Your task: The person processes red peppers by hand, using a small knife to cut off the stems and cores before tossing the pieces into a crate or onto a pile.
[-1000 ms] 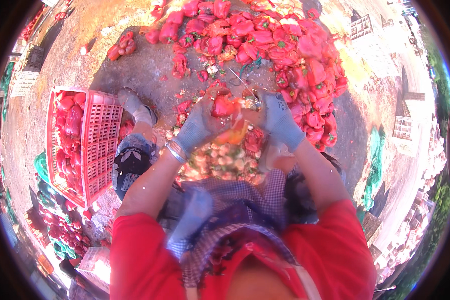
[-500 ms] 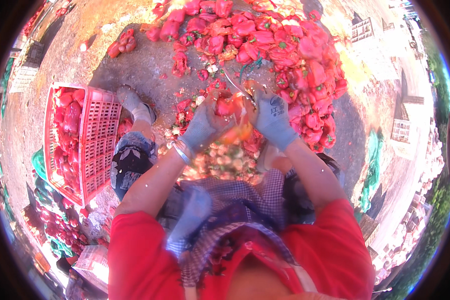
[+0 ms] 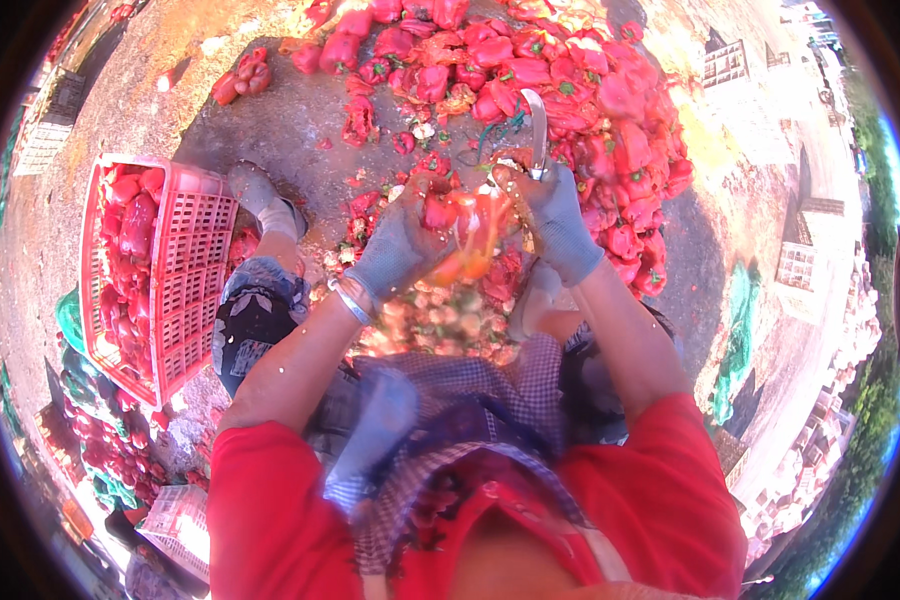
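My left hand (image 3: 398, 248), in a grey-blue glove, is closed around a red bell pepper (image 3: 476, 226), whose orange-red side is blurred by motion. My right hand (image 3: 558, 218), gloved alike, grips a knife (image 3: 537, 122) with a short curved blade that points away from me. The knife hand is just right of the pepper; its exact contact with it is blurred. Below both hands, between my legs, lies a blurred heap of pale and reddish cut-off pepper cores (image 3: 440, 312).
A big pile of red peppers (image 3: 530, 72) spreads ahead and to the right. At my left stands a red plastic crate (image 3: 196, 270) filled with peppers. A few peppers (image 3: 242, 78) lie apart on the ground. Green netting (image 3: 738, 340) is at the right.
The knife blade has swung from pointing left across the pepper to pointing away from me. My right hand has turned and come slightly toward me; my left still holds the pepper.
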### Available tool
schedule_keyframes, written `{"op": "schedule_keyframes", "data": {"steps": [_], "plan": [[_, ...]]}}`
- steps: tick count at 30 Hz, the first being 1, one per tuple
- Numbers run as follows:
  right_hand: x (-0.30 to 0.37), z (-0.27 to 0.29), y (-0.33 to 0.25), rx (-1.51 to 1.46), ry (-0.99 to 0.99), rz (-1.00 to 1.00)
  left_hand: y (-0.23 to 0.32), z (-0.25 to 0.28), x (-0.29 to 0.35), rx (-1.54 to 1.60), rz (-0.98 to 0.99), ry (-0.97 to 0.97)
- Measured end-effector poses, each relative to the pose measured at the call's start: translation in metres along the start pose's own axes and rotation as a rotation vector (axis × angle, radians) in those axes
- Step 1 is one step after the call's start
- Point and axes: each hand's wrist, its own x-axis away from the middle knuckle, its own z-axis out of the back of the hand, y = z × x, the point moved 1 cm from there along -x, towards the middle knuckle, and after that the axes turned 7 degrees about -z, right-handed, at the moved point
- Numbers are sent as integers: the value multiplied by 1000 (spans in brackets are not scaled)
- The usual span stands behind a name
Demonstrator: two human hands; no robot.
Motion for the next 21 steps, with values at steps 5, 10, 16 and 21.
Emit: {"op": "schedule_keyframes", "data": {"steps": [5, 10, 16, 21], "plan": [[-8, 15, 14, 876, 406, 707, 13, -14, 1, 20, 124, -151], [-39, 36, 32, 919, 96, 404, -24, -11, 9, -134, -263, 41], [-14, 39, 23, 620, -117, 223, 18, 1, -12, 163, -32, 121], [-2, 9, 39, 359, -35, 594, -1, 3, -18, 251, -157, 108]]}}
